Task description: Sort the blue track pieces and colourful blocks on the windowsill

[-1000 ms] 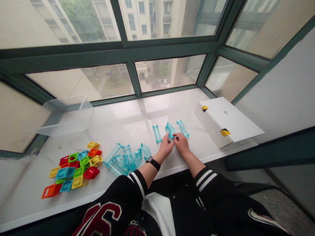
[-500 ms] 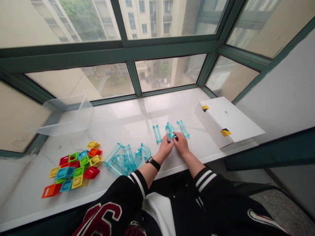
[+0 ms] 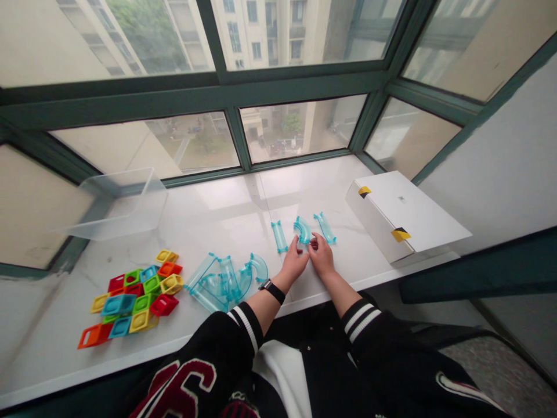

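Just beyond my hands, a curved clear-blue marble-run track piece [image 3: 301, 229] lies on the white ledge. My left hand [image 3: 295, 260] is at its near end, thumb and forefinger apart, with the forefinger tip close to the piece. Beside it, my right hand [image 3: 321, 255] has loosely curled fingers with a gap showing, and nothing visible is held. The two hands meet at the thumbs. A straight blue track piece [image 3: 279, 237] lies to the left of the curve, and another straight piece [image 3: 325, 227] to its right.
More clear-blue track pieces [image 3: 226, 281] are heaped left of my left forearm. Farther left sit several coloured blocks [image 3: 134, 299]. A clear plastic bin [image 3: 150, 200] stands at the back left, and a white box [image 3: 409, 212] with yellow-black tabs at the right.
My right fingers have drawn slightly away from the curved piece, and both hands' fingers look more parted. The track pieces lie essentially as before.
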The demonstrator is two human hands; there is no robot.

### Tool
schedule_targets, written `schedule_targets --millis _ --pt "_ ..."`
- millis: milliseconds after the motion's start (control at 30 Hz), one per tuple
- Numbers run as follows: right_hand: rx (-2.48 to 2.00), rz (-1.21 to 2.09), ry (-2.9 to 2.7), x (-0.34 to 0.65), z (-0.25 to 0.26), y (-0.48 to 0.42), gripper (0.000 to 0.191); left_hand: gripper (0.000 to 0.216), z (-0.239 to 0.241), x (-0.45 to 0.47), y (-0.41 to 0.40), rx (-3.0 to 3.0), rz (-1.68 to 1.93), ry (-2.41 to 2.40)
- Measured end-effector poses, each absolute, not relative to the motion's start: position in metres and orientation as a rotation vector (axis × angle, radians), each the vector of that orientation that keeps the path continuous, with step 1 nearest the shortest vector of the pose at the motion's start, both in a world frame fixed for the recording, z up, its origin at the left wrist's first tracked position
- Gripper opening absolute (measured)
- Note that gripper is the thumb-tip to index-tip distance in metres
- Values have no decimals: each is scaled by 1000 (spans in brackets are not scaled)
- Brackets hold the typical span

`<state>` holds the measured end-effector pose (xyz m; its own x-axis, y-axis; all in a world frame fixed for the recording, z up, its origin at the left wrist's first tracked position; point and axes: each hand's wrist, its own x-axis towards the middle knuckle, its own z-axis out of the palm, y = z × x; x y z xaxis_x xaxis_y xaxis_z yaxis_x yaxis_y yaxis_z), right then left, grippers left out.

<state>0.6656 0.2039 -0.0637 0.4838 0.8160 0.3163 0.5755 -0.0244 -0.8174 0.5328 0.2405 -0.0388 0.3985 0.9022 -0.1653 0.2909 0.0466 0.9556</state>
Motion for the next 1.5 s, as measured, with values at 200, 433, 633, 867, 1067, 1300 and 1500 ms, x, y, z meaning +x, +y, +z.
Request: schedule_targets --millis 200,433,633,867,1067,1300,1500 --pt "-1732 282 -1210 667 -63 205 42 89 -41 532 241 1519 652 1118" --pt "-1738 279 -1212 667 -62 205 43 88 -41 532 240 1551 638 1122" --pt "-1742 296 -1207 667 -62 204 45 89 -38 531 239 1557 630 1131" --pt "-1757 302 -1202 667 -63 204 44 88 -35 530 238 1524 646 1124" --pt "-1745 294 -1192 667 -67 206 47 89 -25 531 237 1493 600 1133" --pt "-1724 292 -1133 668 -70 201 46 83 13 504 232 1476 667 943" --pt "-1736 318 -1053 671 -69 190 25 60 65 407 240 1521 789 849"
